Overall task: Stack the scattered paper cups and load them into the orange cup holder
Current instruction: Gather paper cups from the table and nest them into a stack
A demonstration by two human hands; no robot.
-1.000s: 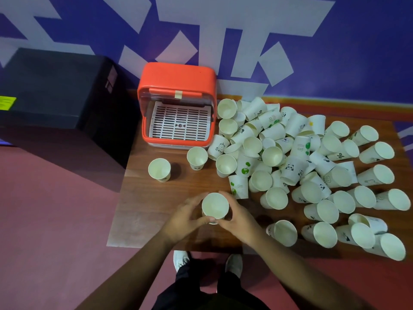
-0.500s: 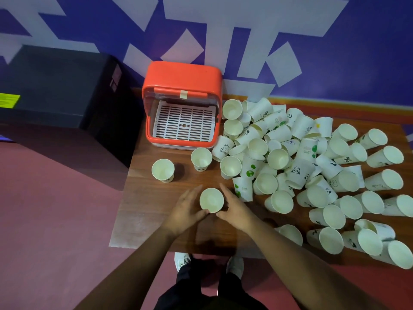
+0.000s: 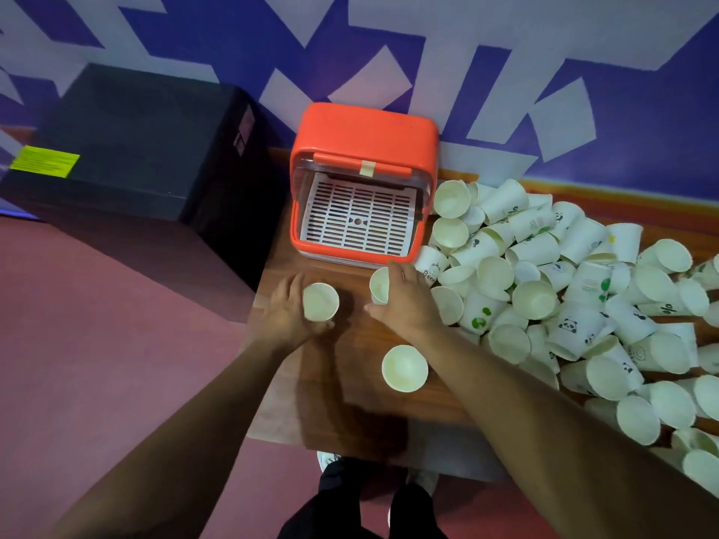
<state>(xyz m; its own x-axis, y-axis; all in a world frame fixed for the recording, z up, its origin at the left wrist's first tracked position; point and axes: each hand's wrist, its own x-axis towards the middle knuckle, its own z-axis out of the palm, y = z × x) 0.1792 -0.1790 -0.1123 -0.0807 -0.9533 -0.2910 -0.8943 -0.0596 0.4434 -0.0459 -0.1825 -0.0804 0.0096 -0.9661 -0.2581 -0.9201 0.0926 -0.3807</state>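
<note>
The orange cup holder (image 3: 365,130) stands open at the back of the wooden table (image 3: 350,406), its white slotted tray (image 3: 358,219) empty. My left hand (image 3: 286,315) wraps an upright paper cup (image 3: 321,301) just in front of the holder. To its right, my right hand (image 3: 406,301) closes around a second upright cup (image 3: 378,284), partly hiding it. A third upright cup (image 3: 404,368) stands alone nearer to me, touched by neither hand. A big heap of scattered cups (image 3: 544,289) covers the table's right side.
A black box (image 3: 136,142) stands left of the table, close to the holder. The blue and white wall runs right behind. The table's front edge is near my shoes (image 3: 330,461). Bare wood shows between the lone cup and the front edge.
Both hands let go of the cup they held together; it now stands alone. The left hand went forward to the left cup, the right hand to the cup by the holder.
</note>
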